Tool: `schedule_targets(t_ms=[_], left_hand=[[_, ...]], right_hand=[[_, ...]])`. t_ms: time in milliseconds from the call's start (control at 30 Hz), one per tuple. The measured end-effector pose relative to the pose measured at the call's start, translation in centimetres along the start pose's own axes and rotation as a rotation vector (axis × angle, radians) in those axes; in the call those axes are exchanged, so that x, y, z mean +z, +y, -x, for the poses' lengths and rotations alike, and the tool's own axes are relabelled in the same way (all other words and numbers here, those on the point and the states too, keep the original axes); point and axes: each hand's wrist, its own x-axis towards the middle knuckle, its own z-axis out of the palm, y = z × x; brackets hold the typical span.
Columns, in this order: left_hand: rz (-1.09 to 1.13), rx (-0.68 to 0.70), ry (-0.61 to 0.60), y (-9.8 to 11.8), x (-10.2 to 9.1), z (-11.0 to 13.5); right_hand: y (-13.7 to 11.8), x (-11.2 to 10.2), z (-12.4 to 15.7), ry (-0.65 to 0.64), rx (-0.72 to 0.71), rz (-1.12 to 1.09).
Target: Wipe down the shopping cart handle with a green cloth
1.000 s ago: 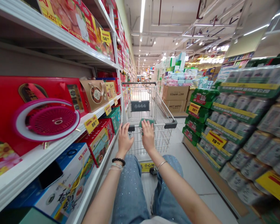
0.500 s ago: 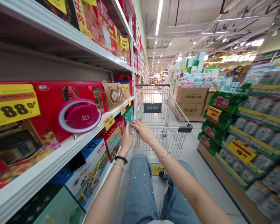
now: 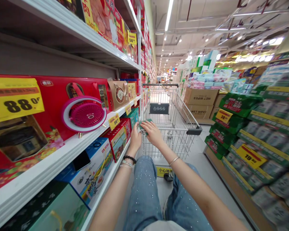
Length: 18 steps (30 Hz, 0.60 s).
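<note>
My left hand [image 3: 136, 139] and my right hand [image 3: 153, 133] sit close together at the left end of a metal shopping cart's handle [image 3: 173, 129], and they hide that part of the bar. A flat green packet [image 3: 144, 122] shows just beyond my fingers, partly under my right hand. I cannot tell whether either hand holds it. My left wrist wears black beads, and my right wrist wears a thin bangle. Below my arms are my legs in sparkly denim [image 3: 144, 189].
White shelves [image 3: 62, 152] of red and blue gift boxes crowd the left, close to my left hand, and a pink round fan [image 3: 84, 114] stands among them. Green-labelled stacked goods [image 3: 227, 107] and wet wipes cartons [image 3: 201, 97] line the right. A yellow floor sign [image 3: 163, 171] lies under the cart.
My right hand has slid left along the handle to sit beside my left hand. The view has swung, so the cart appears further right and the shelves nearer.
</note>
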Motion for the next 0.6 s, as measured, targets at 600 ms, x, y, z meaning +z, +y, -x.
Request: schedule_targets(t_ms=[600], left_hand=[[-0.022, 0.207, -0.254, 0.2, 1.3, 1.3]], right_hand=[[2.6, 2.0, 6.3, 0.214, -0.024, 0.299]])
